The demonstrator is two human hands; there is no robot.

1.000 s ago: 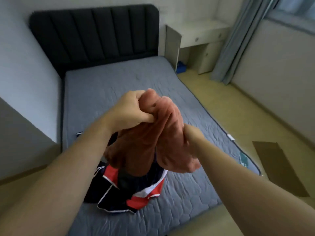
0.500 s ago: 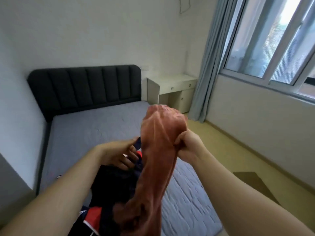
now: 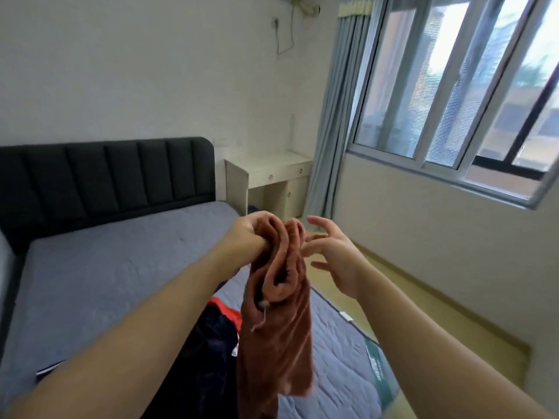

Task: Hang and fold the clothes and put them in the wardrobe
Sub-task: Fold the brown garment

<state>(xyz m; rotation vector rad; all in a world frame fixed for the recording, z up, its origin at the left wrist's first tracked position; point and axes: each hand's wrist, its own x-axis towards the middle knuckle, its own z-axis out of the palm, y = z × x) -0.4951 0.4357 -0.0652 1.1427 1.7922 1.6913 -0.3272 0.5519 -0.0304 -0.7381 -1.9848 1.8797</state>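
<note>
The left hand [image 3: 251, 234] gripped the bunched top of a brown garment [image 3: 278, 328], fingers curled tight round the cloth, and held it up above the foot of the bed [image 3: 106, 267] so that the rest hung down in a twisted column. The right hand [image 3: 329, 255] was open just beside it, fingers spread and holding nothing; whether its fingertips touched the cloth could not be told. A thin cord [image 3: 263, 316] dangled from the folds. The likely trouble lay in that single grip: with the cloth wadded and one hand carrying it all, the garment could slip when shaken out, and the right hand might catch the wrong layer or the cord instead of an edge, giving a crooked fold. The hanging end could also drag over the dark garment [image 3: 208, 343] with red trim lying on the bed below and pull it along. The wardrobe was out of view, and the drawers [image 3: 284, 173] of the pale desk [image 3: 266, 161] in the corner were closed, their contents hidden.
</note>
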